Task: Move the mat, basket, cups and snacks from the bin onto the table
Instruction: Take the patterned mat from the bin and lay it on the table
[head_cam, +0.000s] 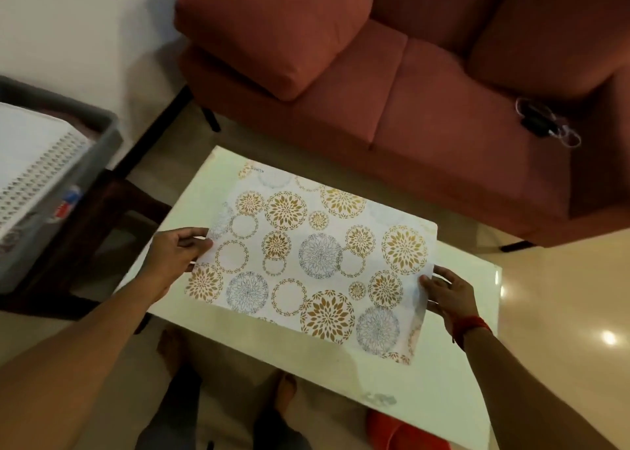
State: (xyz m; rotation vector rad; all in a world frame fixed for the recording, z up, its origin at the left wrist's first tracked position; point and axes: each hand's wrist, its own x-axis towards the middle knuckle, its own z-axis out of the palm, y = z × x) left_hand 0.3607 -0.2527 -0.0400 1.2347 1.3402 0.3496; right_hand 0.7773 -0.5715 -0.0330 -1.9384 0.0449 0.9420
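While the mat (317,265) lies across the tabletop (443,391), left hand (177,255) and right hand (450,296) pinch its short edges.

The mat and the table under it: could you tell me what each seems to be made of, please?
The mat looks like thin, flexible printed plastic or coated paper: it flexes at the held edges. The table top seems glossy glass or polished stone: feet appear to show through it.
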